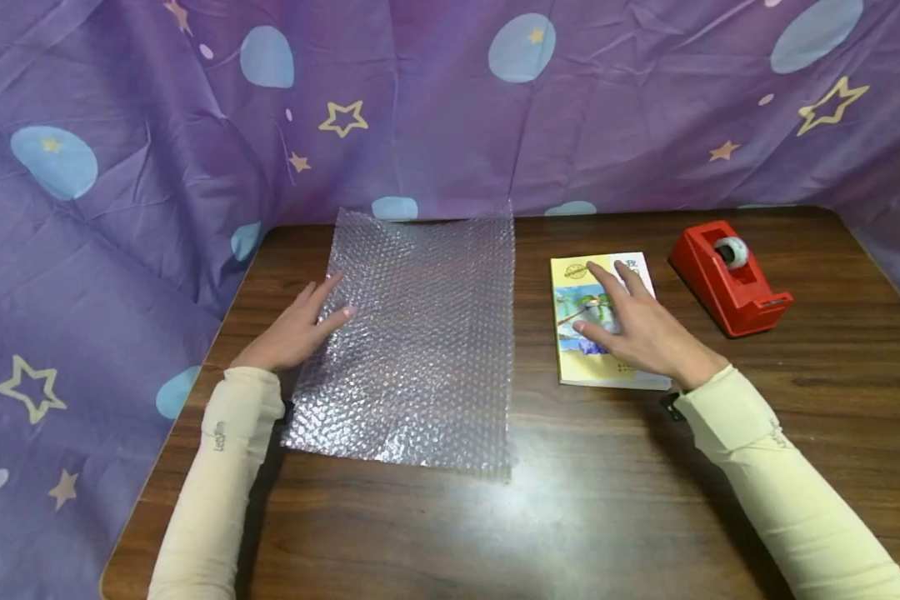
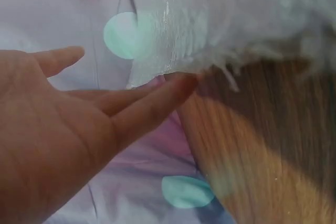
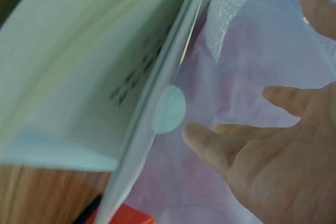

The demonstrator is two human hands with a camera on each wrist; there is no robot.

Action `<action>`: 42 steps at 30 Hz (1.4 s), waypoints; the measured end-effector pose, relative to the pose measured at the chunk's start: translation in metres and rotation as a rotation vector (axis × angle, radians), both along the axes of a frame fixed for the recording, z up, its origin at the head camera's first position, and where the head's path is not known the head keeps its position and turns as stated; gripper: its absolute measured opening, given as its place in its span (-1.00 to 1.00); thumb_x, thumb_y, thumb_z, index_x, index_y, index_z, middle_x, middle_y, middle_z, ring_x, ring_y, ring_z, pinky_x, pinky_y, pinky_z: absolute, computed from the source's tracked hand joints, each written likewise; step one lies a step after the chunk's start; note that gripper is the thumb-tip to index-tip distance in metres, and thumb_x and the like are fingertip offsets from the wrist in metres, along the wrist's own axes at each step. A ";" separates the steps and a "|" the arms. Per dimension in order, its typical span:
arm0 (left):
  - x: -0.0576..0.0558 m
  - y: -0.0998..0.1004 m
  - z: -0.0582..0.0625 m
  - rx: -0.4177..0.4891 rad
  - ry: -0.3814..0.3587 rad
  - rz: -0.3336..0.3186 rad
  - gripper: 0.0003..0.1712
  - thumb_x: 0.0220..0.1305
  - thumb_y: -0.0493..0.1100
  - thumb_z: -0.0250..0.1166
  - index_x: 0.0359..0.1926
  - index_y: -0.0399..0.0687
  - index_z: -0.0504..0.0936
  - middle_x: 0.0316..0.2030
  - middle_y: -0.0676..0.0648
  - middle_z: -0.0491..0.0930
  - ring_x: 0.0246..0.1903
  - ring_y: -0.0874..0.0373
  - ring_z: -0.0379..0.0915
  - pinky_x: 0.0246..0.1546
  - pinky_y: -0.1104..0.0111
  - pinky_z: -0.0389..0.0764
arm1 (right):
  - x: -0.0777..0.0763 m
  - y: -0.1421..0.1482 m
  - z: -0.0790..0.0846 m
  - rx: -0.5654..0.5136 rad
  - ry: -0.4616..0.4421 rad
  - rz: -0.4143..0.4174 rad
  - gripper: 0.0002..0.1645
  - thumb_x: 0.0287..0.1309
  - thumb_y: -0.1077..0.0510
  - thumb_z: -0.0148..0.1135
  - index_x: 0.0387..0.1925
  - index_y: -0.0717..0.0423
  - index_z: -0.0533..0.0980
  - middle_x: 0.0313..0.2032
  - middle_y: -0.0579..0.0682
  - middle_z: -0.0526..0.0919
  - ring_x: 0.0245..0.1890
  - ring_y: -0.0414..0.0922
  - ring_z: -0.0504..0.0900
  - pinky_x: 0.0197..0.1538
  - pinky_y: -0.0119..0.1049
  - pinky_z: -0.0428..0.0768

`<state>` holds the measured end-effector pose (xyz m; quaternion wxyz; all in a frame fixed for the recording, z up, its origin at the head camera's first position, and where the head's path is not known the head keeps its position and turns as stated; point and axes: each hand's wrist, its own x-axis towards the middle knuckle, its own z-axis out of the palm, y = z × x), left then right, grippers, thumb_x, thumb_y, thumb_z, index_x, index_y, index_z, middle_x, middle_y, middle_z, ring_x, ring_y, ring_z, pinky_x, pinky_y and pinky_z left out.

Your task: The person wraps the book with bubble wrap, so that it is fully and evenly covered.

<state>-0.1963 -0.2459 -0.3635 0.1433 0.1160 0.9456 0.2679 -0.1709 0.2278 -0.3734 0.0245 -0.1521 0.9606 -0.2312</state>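
Observation:
A clear sheet of bubble wrap [image 1: 427, 350] lies across the left part of the table, its far edge lifting a little against the curtain. My left hand [image 1: 296, 329] is at the sheet's left edge with fingers spread; whether it touches the plastic I cannot tell. In the left wrist view the fingers [image 2: 152, 111] are extended by the blurred wrap [image 2: 173, 40]. To the right lies a yellow and white book [image 1: 579, 367] with a painted cover. Over it is my right hand [image 1: 648, 337], fingers apart and gripping nothing. The book [image 3: 79, 93] also fills the left of the right wrist view.
A red tape dispenser [image 1: 735, 283] with a roll of tape [image 1: 732, 252] stands right of the book. Behind the brown wooden table [image 1: 390, 533] hangs a purple curtain [image 1: 442, 108] with stars and ovals, which also runs along the left side.

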 end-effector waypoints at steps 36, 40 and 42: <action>-0.039 -0.022 -0.006 0.344 -0.280 0.037 -0.29 0.49 -0.09 0.11 0.48 -0.35 0.14 0.43 -0.45 0.19 0.17 -0.07 0.38 -0.12 0.40 0.64 | 0.013 -0.062 -0.006 -0.418 -0.209 0.188 -0.07 0.33 0.11 0.29 0.55 0.16 0.02 0.45 0.33 0.29 0.28 0.21 0.56 0.29 0.03 0.56; -0.040 -0.023 -0.009 0.437 -0.278 0.064 -0.23 0.42 0.03 0.22 0.43 -0.35 0.23 0.38 -0.39 0.28 0.01 0.17 0.42 -0.19 0.46 0.65 | 0.016 -0.067 -0.008 -0.380 -0.196 0.195 -0.08 0.32 0.09 0.29 0.54 0.13 0.04 0.29 0.34 0.51 0.17 0.14 0.66 0.30 0.06 0.55; -0.041 -0.023 -0.010 0.455 -0.286 0.076 -0.24 0.42 0.02 0.22 0.43 -0.35 0.24 0.36 -0.39 0.30 -0.05 0.24 0.43 -0.18 0.46 0.65 | 0.017 -0.069 -0.009 -0.365 -0.191 0.201 -0.08 0.32 0.08 0.29 0.54 0.12 0.04 0.24 0.32 0.56 0.12 0.12 0.70 0.30 0.08 0.55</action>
